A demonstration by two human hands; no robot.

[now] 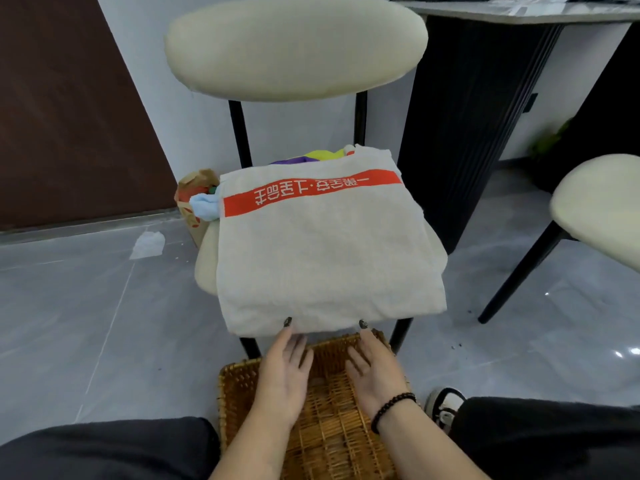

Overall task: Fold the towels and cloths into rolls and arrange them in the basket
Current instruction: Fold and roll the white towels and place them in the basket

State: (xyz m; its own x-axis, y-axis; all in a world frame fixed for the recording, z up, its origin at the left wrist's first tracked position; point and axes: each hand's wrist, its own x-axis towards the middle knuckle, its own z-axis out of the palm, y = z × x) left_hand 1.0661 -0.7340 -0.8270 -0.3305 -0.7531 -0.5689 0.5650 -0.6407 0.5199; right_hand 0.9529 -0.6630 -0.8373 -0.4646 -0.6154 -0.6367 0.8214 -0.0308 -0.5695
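Sitting mid-frame on the cream chair seat (207, 258) is a folded beige towel (322, 258) with a red printed stripe, its near edge hanging over the seat front; left hand (284, 372) and right hand (375, 370) both reach up to that edge, fingers fairly straight, one dark-nailed fingertip of each touching the hem; nothing's actually gripped; wicker basket (239, 379) sits on the floor at bottom centre under the wrists; purple and yellow cloths (311, 156) peek out behind the towel, a light blue cloth (204, 206) at its left.
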